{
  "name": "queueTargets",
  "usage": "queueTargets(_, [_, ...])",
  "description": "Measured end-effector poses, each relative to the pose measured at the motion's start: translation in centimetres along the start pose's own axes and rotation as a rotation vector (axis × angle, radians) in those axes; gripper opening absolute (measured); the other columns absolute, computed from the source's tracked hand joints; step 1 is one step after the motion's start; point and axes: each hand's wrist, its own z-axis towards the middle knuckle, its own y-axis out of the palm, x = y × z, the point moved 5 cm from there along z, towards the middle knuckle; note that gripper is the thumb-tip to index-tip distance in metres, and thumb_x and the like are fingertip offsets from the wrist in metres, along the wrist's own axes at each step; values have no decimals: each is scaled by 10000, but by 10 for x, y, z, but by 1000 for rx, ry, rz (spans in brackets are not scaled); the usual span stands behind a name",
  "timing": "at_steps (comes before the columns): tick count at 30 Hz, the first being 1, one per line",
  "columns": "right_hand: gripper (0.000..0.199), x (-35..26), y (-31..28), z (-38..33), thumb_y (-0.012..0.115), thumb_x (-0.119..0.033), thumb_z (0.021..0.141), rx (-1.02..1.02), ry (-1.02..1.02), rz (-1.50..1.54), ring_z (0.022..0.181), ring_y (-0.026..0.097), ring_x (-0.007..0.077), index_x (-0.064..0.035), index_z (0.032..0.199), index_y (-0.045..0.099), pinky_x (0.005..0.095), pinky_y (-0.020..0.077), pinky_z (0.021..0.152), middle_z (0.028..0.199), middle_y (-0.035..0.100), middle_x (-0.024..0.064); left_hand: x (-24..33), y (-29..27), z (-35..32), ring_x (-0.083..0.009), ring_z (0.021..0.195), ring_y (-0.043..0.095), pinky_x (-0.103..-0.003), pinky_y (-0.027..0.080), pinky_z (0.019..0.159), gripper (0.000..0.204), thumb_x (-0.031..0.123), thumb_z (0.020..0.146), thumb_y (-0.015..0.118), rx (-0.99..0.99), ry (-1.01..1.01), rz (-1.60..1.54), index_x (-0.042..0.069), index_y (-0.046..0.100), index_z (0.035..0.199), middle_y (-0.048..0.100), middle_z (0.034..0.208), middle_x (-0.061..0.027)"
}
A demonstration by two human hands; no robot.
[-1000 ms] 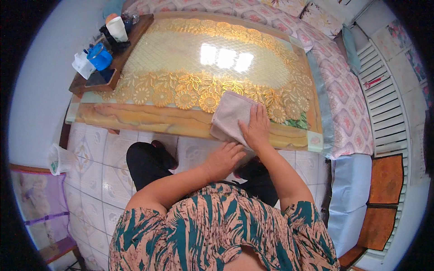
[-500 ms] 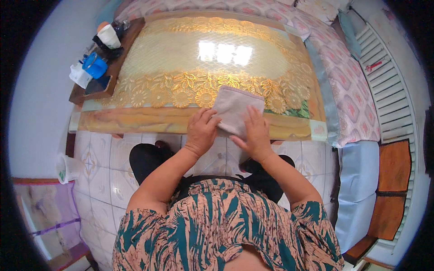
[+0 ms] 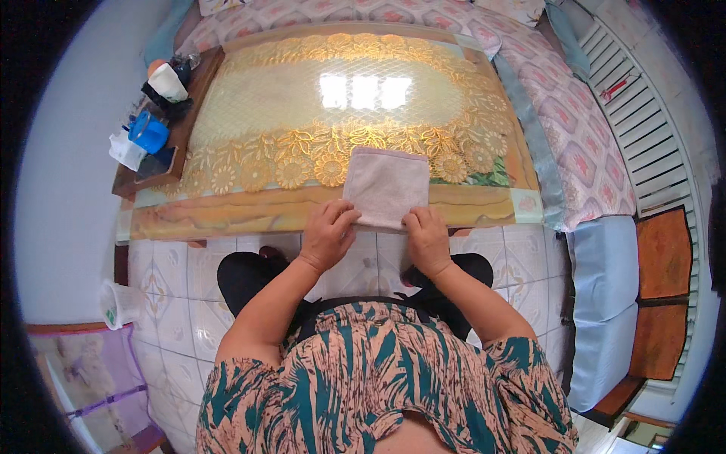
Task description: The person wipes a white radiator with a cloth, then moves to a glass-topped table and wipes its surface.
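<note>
A low worktop (image 3: pixel 227 219) fills the middle of the view, covered by a glossy cloth with a gold lace flower pattern; a window's glare shows on its far half. White patterned floor tiles (image 3: pixel 174 280) lie on the near side. Along the right runs a bed (image 3: pixel 575 129) with a pink patterned cover, and beyond it a white slatted wall (image 3: pixel 650 98).

One folded pinkish towel (image 3: pixel 386 187) lies flat at the near edge of the worktop, slightly right of centre. Two hands hold its near edge: the left hand (image 3: pixel 327 232) pinches the near left corner, the right hand (image 3: pixel 428 236) pinches the near right corner, fingers curled onto the cloth.

At the far left, one wooden tray (image 3: pixel 144 178) carries one blue cup (image 3: pixel 148 132), one white cup (image 3: pixel 168 81) and some smaller items too small to tell. One white jug (image 3: pixel 119 304) stands on the floor at the near left.
</note>
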Motion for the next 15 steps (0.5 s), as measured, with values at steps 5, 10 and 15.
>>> queueTargets(5, [314, -10, -16, 5, 610, -36, 647, -66, 20, 85, 980, 524, 329, -51, 956, 553, 396, 425, 822, 1007, 546, 127, 3, -1, -3, -304, 1042, 537, -407, 451, 894, 418, 140, 668, 750, -35, 21, 22, 124, 611, 1061, 569, 1134, -80])
queueTargets(10, [372, 15, -8, -12, 646, -28, 641, -106, -27, 50, 1032, 531, 311, -91, 1001, 581, 392, 436, 866, 1056, 560, 98, 5, 0, -3, -302, 1036, 542, -411, 453, 899, 403, 149, 683, 747, -14, 40, 34, 123, 614, 1062, 573, 1138, -84])
queueTargets(15, [310, 23, -14, -2, 671, -44, 660, -145, -36, 71, 984, 556, 284, -96, 957, 597, 395, 460, 835, 1013, 578, 70, 2, -1, -4, -292, 1067, 532, -430, 420, 939, 380, 167, 700, 738, -18, -12, 1, 132, 617, 1058, 574, 1143, -75])
